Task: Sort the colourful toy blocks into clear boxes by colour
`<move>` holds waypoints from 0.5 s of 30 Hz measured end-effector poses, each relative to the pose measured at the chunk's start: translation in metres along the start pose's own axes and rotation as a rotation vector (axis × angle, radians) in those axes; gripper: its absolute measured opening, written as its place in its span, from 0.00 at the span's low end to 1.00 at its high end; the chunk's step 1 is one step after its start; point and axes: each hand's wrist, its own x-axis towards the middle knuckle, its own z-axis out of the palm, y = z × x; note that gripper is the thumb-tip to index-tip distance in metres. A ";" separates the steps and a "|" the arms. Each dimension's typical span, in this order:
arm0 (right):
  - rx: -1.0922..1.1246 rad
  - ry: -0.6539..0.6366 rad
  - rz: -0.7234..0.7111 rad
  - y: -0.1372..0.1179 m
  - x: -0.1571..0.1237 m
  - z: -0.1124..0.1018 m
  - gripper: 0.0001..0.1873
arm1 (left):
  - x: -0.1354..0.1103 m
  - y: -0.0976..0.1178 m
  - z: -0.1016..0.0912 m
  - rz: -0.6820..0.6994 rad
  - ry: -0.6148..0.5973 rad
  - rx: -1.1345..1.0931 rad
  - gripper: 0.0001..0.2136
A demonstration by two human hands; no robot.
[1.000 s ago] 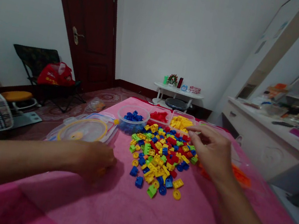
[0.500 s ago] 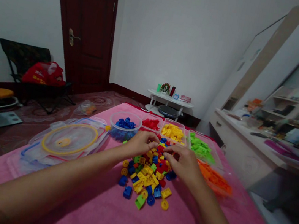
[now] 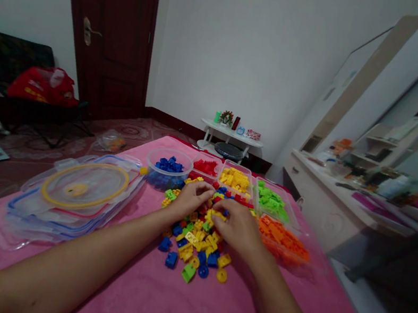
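Note:
A heap of toy building bricks in yellow, blue, red and green lies on the pink cloth. My left hand rests over the heap's left far side, its fingers bent together; whatever lies under the fingertips is hidden. From the right, my right hand reaches onto the heap, thumb and forefinger apart, with yellow bricks close by its tips. Just beyond the hands stand clear tubs of sorted bricks: a round blue-brick tub, red bricks, yellow bricks and green bricks.
Orange bricks fill a clear container at the right. Stacked clear lids with coloured rims cover the table's left side. Further off are a small white shelf, a dressing table and a chair with a red bag.
The view has shifted slightly, so everything sits further left. Both hands stay over the heap, with the right hand's fingers now further down among the bricks.

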 end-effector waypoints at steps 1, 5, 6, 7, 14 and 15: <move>-0.007 0.046 0.028 0.007 0.002 -0.006 0.11 | -0.002 0.000 0.002 0.019 0.003 0.019 0.13; -0.095 0.089 0.093 0.030 0.004 -0.022 0.13 | -0.008 -0.001 0.009 0.065 -0.012 0.090 0.11; -0.114 0.069 0.099 0.033 0.003 -0.022 0.12 | -0.010 -0.002 0.010 0.068 -0.025 0.091 0.11; -0.131 0.046 0.103 0.035 0.003 -0.022 0.12 | -0.011 -0.002 0.011 0.069 -0.034 0.086 0.11; 0.053 0.124 0.126 0.024 0.004 -0.007 0.12 | -0.013 0.000 0.008 0.053 -0.031 -0.033 0.13; 0.142 0.151 0.107 0.019 0.005 -0.007 0.14 | -0.012 0.003 0.008 0.059 -0.046 -0.062 0.14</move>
